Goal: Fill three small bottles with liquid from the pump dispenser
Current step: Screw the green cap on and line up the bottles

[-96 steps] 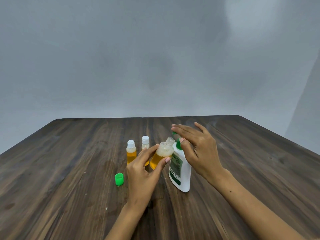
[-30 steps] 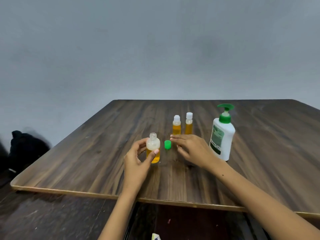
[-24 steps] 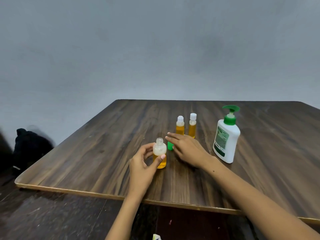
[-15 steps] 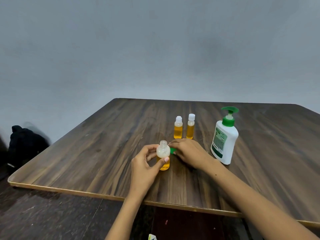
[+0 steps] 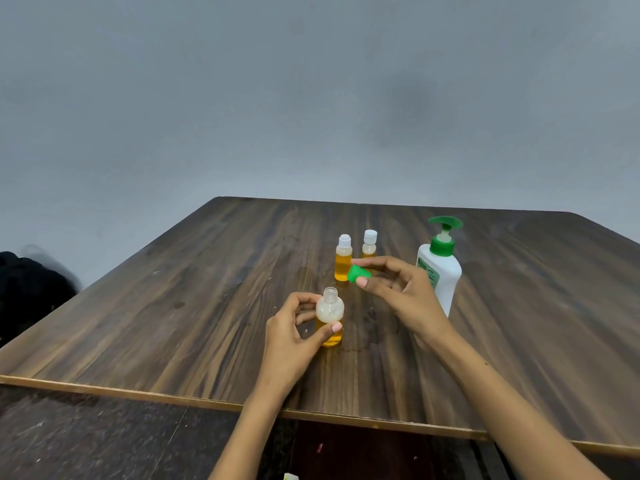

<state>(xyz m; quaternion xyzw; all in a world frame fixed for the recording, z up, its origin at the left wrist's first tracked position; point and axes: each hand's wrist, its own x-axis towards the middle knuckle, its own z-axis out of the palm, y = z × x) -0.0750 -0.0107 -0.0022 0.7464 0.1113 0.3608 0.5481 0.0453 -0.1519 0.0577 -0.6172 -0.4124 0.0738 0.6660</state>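
My left hand (image 5: 291,336) grips a small round open bottle (image 5: 329,315) of amber liquid standing on the wooden table (image 5: 173,306). Its neck has no cap. My right hand (image 5: 398,289) pinches the green cap (image 5: 358,274) between thumb and forefinger, raised above the table, up and to the right of the open bottle. Two slim bottles with white caps, one on the left (image 5: 343,257) and one on the right (image 5: 369,243), hold amber liquid and stand behind. The white pump dispenser (image 5: 441,268) with a green pump head stands right of my right hand.
The table's front edge (image 5: 138,393) runs close to me, with dark floor below it. A dark object (image 5: 27,289) lies off the table's left side. A grey wall stands behind.
My right hand picked the green cap up from the table and lifted it. The left hand set the open bottle down from the dispenser and keeps holding it.
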